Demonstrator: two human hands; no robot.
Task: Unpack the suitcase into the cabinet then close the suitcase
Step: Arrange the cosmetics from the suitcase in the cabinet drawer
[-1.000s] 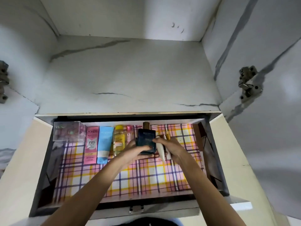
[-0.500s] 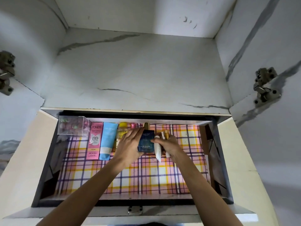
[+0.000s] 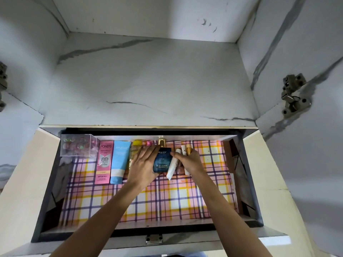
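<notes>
Both arms reach into the cabinet drawer (image 3: 249,182): left hand (image 3: 143,165) has its grip on the cologne (image 3: 161,161), lying on the plaid liner (image 3: 167,201); right hand (image 3: 190,162), touching it, clutches small tubes (image 3: 172,168). Leftward, creams (image 3: 104,160) line the back.

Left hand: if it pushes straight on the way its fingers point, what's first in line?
The left hand, holding the blue box, points toward the back of the drawer. First in line looks like the gold-capped bottle just beyond it, then the back wall; depth is unclear.
</notes>
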